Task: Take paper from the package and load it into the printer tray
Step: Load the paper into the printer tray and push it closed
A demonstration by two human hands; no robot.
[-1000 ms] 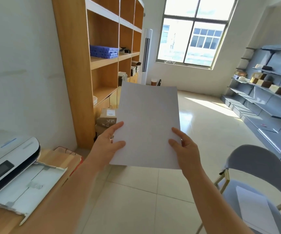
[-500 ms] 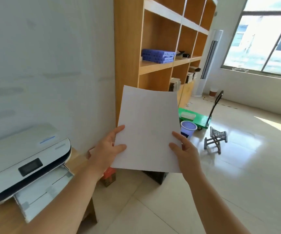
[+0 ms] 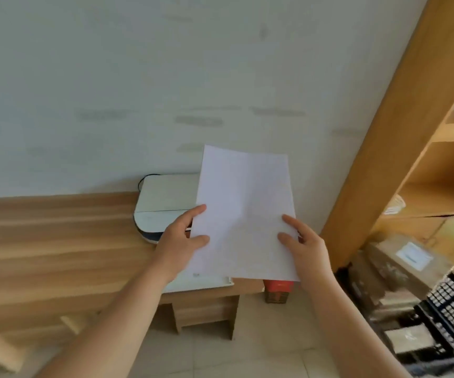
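I hold a white sheet of paper (image 3: 243, 214) upright in front of me with both hands. My left hand (image 3: 181, 238) grips its left edge, thumb on the front. My right hand (image 3: 302, 241) grips the right edge the same way. Behind the paper sits the white printer (image 3: 166, 203) on a wooden desk (image 3: 57, 241) against the wall. The paper hides most of the printer's right side. A strip of the printer's white tray (image 3: 201, 283) shows below the sheet at the desk's front edge. The paper package is out of view.
A tall wooden shelf unit (image 3: 400, 132) stands to the right of the desk. Cardboard boxes (image 3: 400, 266) and a black crate (image 3: 449, 317) lie on the floor beneath it. A red box (image 3: 277, 291) sits on the floor beside the desk's end.
My view has swung left from the room and shelves onto the desk. The printer is now straight ahead behind the paper. Both hands keep the same hold on the sheet.
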